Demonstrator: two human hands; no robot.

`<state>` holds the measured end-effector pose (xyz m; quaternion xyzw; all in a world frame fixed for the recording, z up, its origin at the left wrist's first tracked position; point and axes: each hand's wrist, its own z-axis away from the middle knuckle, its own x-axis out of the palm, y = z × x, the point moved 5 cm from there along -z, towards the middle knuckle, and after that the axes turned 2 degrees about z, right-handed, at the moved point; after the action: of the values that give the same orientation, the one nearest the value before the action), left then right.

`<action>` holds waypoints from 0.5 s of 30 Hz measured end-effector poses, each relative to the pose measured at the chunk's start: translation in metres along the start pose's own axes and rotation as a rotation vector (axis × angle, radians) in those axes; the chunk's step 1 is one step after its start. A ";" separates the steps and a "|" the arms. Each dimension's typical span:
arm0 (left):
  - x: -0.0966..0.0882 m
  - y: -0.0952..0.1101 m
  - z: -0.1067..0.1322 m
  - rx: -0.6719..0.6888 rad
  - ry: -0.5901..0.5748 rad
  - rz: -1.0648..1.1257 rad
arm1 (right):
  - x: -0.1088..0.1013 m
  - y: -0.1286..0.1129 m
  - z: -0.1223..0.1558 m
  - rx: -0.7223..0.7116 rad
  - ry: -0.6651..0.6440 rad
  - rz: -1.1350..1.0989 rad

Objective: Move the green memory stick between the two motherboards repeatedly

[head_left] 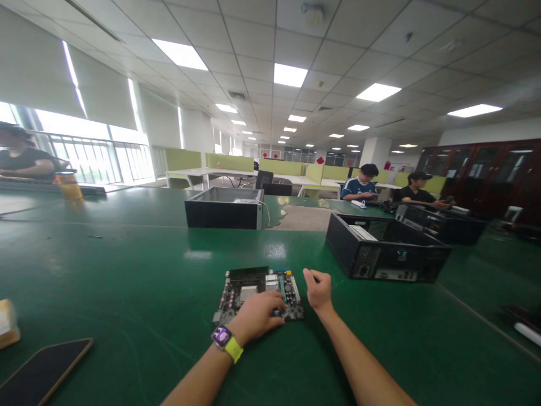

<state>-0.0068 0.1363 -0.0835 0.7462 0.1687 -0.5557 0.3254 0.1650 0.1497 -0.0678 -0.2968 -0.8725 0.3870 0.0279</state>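
Observation:
A computer motherboard (231,301) lies flat on the green tabletop in front of me. Along its far edge runs a long dark strip that looks like a memory module (249,273). My left hand (261,313), with a watch on its wrist, rests over the board's near right part; its fingers are apart and slightly bent, thumb toward me. Part of the board is hidden beneath it. Just past the board's right edge, my right hand (319,290) is closed like a fist, thumb side up. Whatever may be inside its fingers is hidden.
An open black computer case (393,265) stands at right; another case (224,214) is at the far middle. Behind the right one sits a further dark case (448,223). A phone-like dark slab (46,372) lies at near left. Other people sit at both sides.

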 end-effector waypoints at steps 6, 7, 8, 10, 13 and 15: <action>-0.025 -0.086 0.020 -0.211 0.098 0.004 | 0.005 0.001 0.001 -0.004 -0.034 -0.017; -0.031 -0.099 0.026 -0.233 0.113 -0.011 | 0.005 0.002 0.001 0.001 -0.036 -0.017; -0.037 -0.111 0.031 -0.257 0.125 -0.027 | 0.005 0.002 0.001 0.007 -0.035 -0.014; -0.048 -0.134 0.045 -0.326 0.137 -0.053 | 0.005 0.003 0.001 0.018 -0.035 -0.008; -0.063 -0.164 0.067 -0.436 0.156 -0.068 | 0.006 0.004 0.002 0.028 -0.040 -0.005; -0.072 -0.181 0.080 -0.460 0.167 -0.062 | 0.007 0.005 0.002 0.025 -0.043 -0.007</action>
<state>-0.1990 0.2223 -0.0839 0.6904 0.3398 -0.4487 0.4546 0.1609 0.1546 -0.0741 -0.2851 -0.8690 0.4043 0.0140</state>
